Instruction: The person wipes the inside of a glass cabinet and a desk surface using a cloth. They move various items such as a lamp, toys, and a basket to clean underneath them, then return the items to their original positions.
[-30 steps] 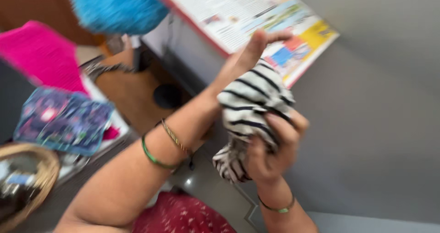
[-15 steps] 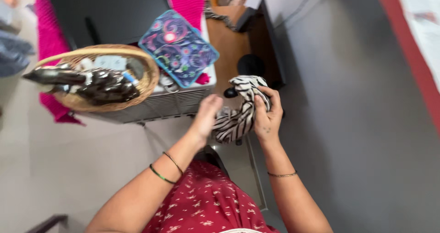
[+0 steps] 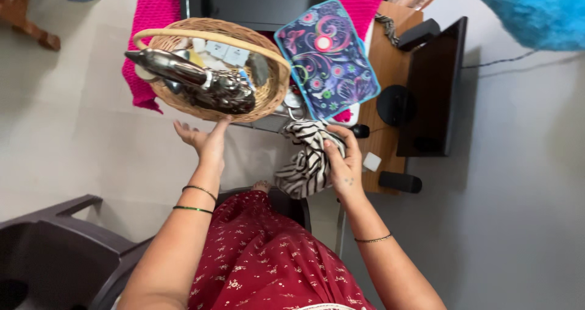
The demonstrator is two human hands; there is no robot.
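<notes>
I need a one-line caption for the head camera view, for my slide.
Right hand grips a striped cloth; open left hand touches a wicker basket.

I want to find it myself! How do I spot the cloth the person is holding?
Find the big wicker basket up top. Just below its right side, the right hand grips a crumpled cloth. Only it has black and white stripes; the flat pouch above has colourful swirls.

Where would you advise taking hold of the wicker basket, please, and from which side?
Probably by the arched handle of the wicker basket, coming from above. It spans the rim and stands clear of the shiny metal object inside. The left hand is open just under the near rim and could steady it; the right hand holds the striped cloth.
</notes>
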